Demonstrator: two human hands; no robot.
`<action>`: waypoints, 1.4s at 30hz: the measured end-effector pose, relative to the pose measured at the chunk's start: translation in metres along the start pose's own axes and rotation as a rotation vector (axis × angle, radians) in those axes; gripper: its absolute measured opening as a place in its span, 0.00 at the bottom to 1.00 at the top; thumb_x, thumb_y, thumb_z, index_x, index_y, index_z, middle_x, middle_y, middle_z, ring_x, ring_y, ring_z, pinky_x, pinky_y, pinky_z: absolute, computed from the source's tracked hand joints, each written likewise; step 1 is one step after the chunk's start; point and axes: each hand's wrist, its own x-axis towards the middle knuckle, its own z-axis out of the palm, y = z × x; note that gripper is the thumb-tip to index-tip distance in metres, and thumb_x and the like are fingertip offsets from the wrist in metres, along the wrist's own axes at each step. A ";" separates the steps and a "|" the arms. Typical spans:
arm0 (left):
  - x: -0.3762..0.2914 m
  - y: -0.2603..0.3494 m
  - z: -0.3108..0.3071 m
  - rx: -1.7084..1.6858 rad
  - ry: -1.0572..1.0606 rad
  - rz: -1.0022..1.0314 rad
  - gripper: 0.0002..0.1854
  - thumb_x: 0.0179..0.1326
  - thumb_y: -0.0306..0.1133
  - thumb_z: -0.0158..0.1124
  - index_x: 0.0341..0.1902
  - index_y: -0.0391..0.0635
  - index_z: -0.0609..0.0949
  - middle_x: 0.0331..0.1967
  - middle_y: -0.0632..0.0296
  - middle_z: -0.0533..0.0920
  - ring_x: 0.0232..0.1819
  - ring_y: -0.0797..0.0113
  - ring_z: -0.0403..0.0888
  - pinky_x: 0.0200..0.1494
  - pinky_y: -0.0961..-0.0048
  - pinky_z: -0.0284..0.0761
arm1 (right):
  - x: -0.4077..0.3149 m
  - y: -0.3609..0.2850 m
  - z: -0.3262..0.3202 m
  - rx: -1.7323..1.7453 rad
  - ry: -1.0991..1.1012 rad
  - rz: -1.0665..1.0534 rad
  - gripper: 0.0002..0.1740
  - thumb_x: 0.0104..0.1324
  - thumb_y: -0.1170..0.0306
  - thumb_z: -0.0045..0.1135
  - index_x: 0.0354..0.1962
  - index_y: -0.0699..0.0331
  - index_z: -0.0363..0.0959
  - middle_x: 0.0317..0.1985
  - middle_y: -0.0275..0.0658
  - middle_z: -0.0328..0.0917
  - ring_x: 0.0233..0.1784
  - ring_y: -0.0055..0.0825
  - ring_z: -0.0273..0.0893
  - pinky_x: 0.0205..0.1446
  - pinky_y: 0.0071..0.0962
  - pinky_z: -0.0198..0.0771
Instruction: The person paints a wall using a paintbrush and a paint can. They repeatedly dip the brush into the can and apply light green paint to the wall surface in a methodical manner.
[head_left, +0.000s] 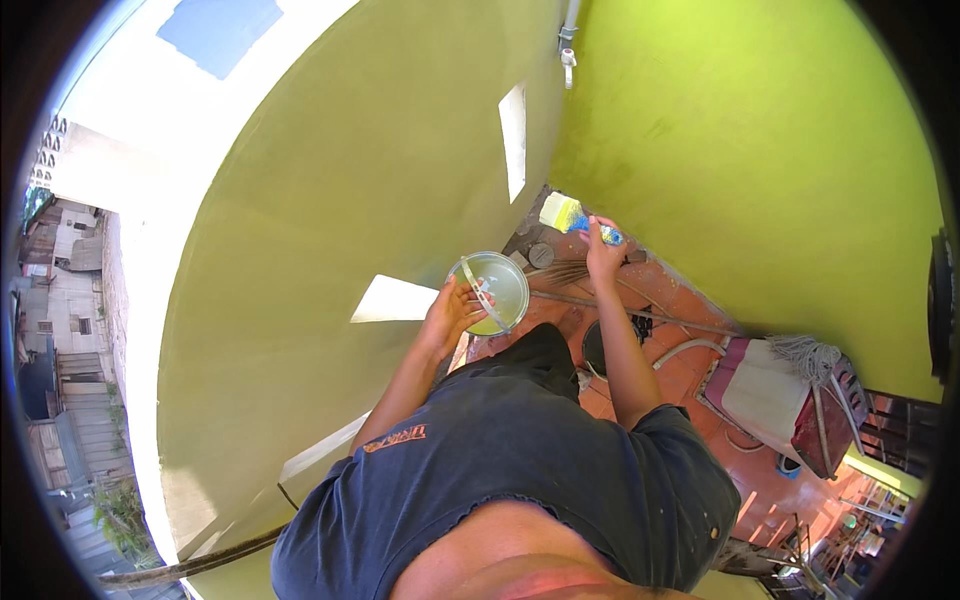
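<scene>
My left hand (448, 316) grips a round pale paint pail (514, 291) at its white strap handle (471, 276). Yellow-green and white patches of paint show inside the pail. To the right and slightly higher, my right hand (604, 259) is closed around the blue, paint-speckled handle of a flat paintbrush (559, 213). Pale yellow paint coats its bristles, which point left toward the corner and touch no wall that I can make out. The olive-coloured left wall (337, 172) and the bright lime-green right wall (735, 150) meet beyond the brush.
A white tap (568, 66) hangs from a pipe in the corner. A stick broom (564, 271) and a dark bucket (595, 349) are on the red tiled floor (679, 367). At right stands a white and maroon appliance (757, 382) with grey mop-like strands (808, 357) on it.
</scene>
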 end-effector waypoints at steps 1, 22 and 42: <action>0.001 0.001 0.001 0.003 -0.007 0.008 0.39 0.73 0.62 0.35 0.64 0.33 0.68 0.52 0.49 0.76 0.57 0.57 0.76 0.64 0.59 0.66 | 0.001 -0.015 -0.004 -0.054 -0.027 -0.038 0.11 0.69 0.70 0.61 0.41 0.72 0.77 0.34 0.43 0.80 0.34 0.28 0.83 0.40 0.28 0.84; 0.023 0.077 0.158 0.092 0.050 0.306 0.45 0.73 0.65 0.24 0.65 0.32 0.69 0.51 0.48 0.79 0.55 0.62 0.78 0.57 0.67 0.74 | 0.065 -0.170 0.049 -0.637 -1.156 -0.223 0.06 0.58 0.72 0.68 0.30 0.67 0.82 0.26 0.45 0.83 0.30 0.32 0.83 0.35 0.32 0.75; -0.015 0.068 0.195 -0.094 0.013 0.483 0.42 0.74 0.62 0.26 0.66 0.32 0.67 0.55 0.44 0.77 0.58 0.59 0.76 0.64 0.62 0.71 | 0.029 -0.173 0.045 -0.972 -1.343 -0.385 0.12 0.60 0.66 0.66 0.32 0.69 0.82 0.29 0.48 0.83 0.32 0.41 0.83 0.35 0.36 0.77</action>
